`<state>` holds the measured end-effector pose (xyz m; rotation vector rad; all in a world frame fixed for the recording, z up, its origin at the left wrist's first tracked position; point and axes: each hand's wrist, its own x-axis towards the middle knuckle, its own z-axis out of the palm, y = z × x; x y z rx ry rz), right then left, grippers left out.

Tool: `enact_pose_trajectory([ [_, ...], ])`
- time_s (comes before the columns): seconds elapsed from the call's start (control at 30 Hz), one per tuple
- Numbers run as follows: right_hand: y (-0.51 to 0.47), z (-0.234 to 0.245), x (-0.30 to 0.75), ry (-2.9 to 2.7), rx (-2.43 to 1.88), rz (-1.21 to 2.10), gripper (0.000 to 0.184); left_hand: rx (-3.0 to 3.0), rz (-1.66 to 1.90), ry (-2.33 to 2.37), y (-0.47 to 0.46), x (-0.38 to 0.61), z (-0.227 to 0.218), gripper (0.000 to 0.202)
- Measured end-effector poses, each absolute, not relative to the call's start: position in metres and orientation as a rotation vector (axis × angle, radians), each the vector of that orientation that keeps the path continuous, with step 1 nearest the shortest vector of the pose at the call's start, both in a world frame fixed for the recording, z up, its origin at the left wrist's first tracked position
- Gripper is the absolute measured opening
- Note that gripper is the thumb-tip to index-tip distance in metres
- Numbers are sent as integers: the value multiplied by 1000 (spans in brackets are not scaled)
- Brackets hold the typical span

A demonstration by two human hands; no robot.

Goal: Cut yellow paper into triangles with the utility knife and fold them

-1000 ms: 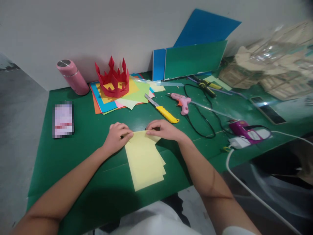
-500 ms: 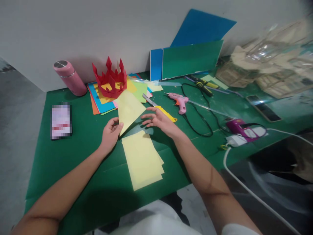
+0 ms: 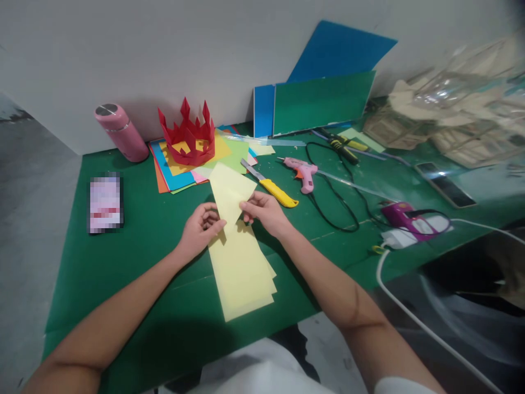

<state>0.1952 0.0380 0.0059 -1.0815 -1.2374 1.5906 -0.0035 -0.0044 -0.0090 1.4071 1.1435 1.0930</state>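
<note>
I hold one pale yellow paper sheet (image 3: 229,190) lifted off the green table (image 3: 135,273), tilted up toward me. My left hand (image 3: 200,230) pinches its lower left corner and my right hand (image 3: 262,212) pinches its lower right edge. Under both hands lies a small stack of pale yellow sheets (image 3: 244,273), fanned slightly at the right edge.
Behind the hands: a red paper crown (image 3: 187,137) on coloured papers (image 3: 172,169), a pink flask (image 3: 121,133), a yellow utility knife (image 3: 273,186), a pink glue gun (image 3: 304,171) with black cord. A phone (image 3: 105,201) lies left; a purple tool (image 3: 410,216) and white cable (image 3: 410,317) right.
The top yellow sheet was lifted off the stack by my left hand; my right hand, open a moment ago, has now taken hold of its other edge.
</note>
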Motion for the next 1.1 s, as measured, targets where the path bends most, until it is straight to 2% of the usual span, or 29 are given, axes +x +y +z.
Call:
enact_pose_trajectory([
  [0.13, 41, 7, 200, -1142, -1124, 1358, 42, 1748, 935, 1202, -9, -7, -2, 21],
  [0.23, 40, 11, 204, -1128, -1112, 1140, 42, 2104, 807, 1007, -13, -8, 3, 27],
  [0.33, 38, 12, 207, -1248, -1067, 996, 34, 2233, 732, 843, -14, -7, 1, 25],
  [0.4, 36, 10, 208, -1417, -1021, 983, 30, 2180, 843, 984, -12, -8, -4, 21],
  [0.47, 35, 6, 208, -1586, -973, 1002, 24, 2004, 1098, 1243, -9, -11, -10, 15],
  [0.53, 36, 2, 206, -1713, -936, 999, 17, 1832, 1340, 1292, -4, -16, -13, 30],
  [0.6, 37, -1, 206, -1824, -913, 962, 12, 1815, 1380, 1247, 0, -22, -11, 36],
  [0.67, 39, -3, 206, -1931, -898, 918, 11, 1972, 1279, 1249, 2, -27, -6, 16],
  [0.73, 41, -3, 208, -2034, -881, 878, 12, 2161, 1157, 1213, 3, -31, -2, 2],
  [0.97, 50, -5, 220, -2383, -761, 741, 43, 2488, 847, 1084, 4, -34, -5, 14],
  [1.1, 53, -1, 222, -2518, -737, 630, 39, 2459, 793, 1125, 5, -33, -7, 26],
])
